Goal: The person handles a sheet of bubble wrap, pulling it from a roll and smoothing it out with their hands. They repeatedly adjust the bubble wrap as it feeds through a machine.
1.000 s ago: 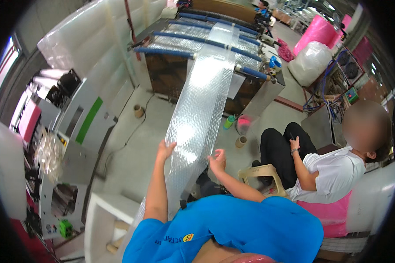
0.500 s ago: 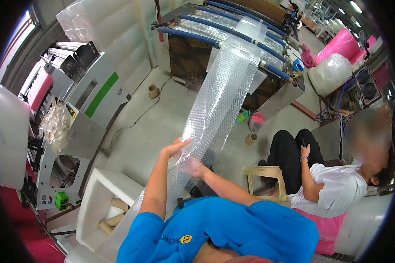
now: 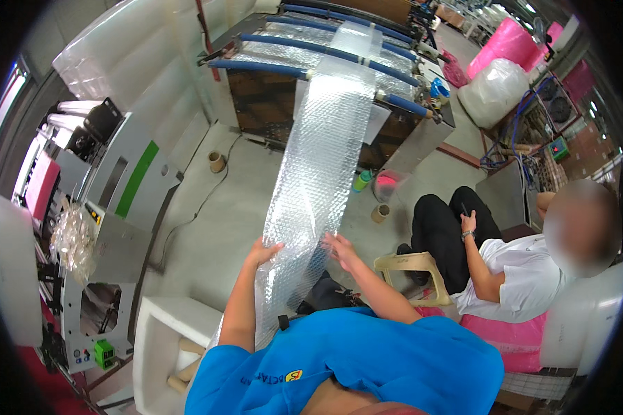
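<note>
A long clear strip of bubble wrap (image 3: pixel 320 145) runs from the machine with blue rollers (image 3: pixel 284 47) down to my body, spread fairly flat. My left hand (image 3: pixel 262 252) is closed on the strip's left edge, its thumb lying on top and the other fingers hidden beneath. Across from it, my right hand (image 3: pixel 340 252) grips the right edge with bent fingers. Below my hands the strip hangs on down past my left forearm toward the white foam bin.
White foam bin (image 3: pixel 180 308) with cardboard tubes stands at lower left, beyond it a grey-green machine (image 3: pixel 128 187). To the right, a seated person (image 3: pixel 509 273) in a white shirt is beside a beige stool (image 3: pixel 412 266). Cardboard cores (image 3: pixel 217 162) and a cable lie on the floor.
My right hand has moved right, away from my left hand, to the strip's right edge. The bunched bubble wrap now lies wider and flatter between my hands. The whole view has shifted.
</note>
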Available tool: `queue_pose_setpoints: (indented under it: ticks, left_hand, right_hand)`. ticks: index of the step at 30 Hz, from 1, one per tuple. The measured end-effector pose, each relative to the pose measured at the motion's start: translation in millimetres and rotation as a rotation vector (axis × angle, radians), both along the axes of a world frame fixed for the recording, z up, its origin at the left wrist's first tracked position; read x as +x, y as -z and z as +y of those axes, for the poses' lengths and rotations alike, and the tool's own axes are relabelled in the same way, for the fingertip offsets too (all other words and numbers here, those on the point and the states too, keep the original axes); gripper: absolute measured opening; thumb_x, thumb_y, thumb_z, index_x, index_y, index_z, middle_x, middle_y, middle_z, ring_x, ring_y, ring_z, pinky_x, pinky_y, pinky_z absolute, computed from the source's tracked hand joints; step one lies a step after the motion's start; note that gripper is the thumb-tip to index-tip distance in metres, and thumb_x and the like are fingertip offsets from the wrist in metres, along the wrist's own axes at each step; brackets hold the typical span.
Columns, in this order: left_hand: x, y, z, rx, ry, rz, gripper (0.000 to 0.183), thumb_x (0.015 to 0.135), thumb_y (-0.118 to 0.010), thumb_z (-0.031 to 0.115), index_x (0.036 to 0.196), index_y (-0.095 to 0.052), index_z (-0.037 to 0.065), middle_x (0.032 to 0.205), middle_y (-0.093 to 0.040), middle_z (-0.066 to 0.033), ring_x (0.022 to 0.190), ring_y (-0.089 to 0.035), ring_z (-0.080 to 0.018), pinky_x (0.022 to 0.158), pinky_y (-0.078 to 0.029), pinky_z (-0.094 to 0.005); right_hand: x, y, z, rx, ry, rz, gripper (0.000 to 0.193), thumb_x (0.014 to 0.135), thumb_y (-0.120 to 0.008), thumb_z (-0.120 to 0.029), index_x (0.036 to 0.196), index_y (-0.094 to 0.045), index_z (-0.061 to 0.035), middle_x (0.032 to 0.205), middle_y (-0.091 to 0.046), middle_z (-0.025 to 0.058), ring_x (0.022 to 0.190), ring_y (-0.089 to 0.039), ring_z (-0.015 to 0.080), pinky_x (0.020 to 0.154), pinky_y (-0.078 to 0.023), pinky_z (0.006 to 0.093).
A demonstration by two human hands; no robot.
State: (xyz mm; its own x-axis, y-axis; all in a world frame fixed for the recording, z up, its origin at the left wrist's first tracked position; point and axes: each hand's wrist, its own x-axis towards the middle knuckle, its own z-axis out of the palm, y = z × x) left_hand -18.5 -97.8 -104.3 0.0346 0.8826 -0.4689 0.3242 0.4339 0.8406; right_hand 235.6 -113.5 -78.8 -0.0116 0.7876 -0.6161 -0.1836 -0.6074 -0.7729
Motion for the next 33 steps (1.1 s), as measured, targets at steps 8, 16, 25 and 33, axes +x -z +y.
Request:
queue_pose_setpoints:
  ticks: [8, 16, 25, 33]
  left_hand:
    - [-9.3, 31.6, 10.7, -0.085, -0.162, 0.544, 0.031, 0.061, -0.066, 0.028, 0.072, -0.055, 0.002, 0.068, -0.056, -0.0121, 0.065, -0.055, -0.0256, 0.059, -0.042, -0.0336]
    - [-0.5, 76.8, 127.6, 0.09, -0.051, 0.581, 0.042, 0.068, -0.06, 0.023, 0.096, -0.049, -0.006, 0.081, -0.056, -0.0181, 0.078, -0.054, -0.0291, 0.072, -0.041, -0.0362]
    - [25.7, 72.8, 206.8, 0.023, -0.055, 0.345, 0.036, 0.074, -0.056, 0.017, 0.096, -0.046, -0.01, 0.087, -0.053, -0.0171, 0.076, -0.05, -0.0218, 0.066, -0.04, -0.0316]
    - [62.8, 24.5, 227.2, 0.337, -0.043, 0.178, 0.045, 0.084, -0.039, 0.032, 0.1, -0.044, -0.01, 0.095, -0.052, -0.0172, 0.084, -0.049, -0.0235, 0.075, -0.038, -0.0321]
  right_hand:
    - [3.3, 61.3, 19.4, 0.135, -0.08, -0.184, 0.019, 0.075, -0.056, -0.017, 0.078, -0.058, 0.0015, 0.068, -0.059, 0.0062, 0.057, -0.055, 0.0113, 0.054, -0.046, 0.0238]
    - [28.6, 46.7, 134.0, 0.201, -0.144, -0.292, 0.018, 0.074, -0.056, -0.02, 0.077, -0.06, -0.0032, 0.065, -0.059, 0.0032, 0.056, -0.053, 0.0088, 0.05, -0.043, 0.0234]
    - [47.1, 48.0, 194.7, 0.253, -0.028, -0.393, 0.018, 0.075, -0.051, -0.02, 0.08, -0.057, -0.0042, 0.067, -0.06, 0.0045, 0.056, -0.055, 0.0131, 0.051, -0.043, 0.028]
    - [45.9, 5.1, 227.9, 0.517, 0.392, -1.012, 0.031, 0.072, -0.053, -0.017, 0.1, -0.042, -0.0078, 0.099, -0.04, 0.0122, 0.092, -0.043, 0.0278, 0.072, -0.037, 0.0384]
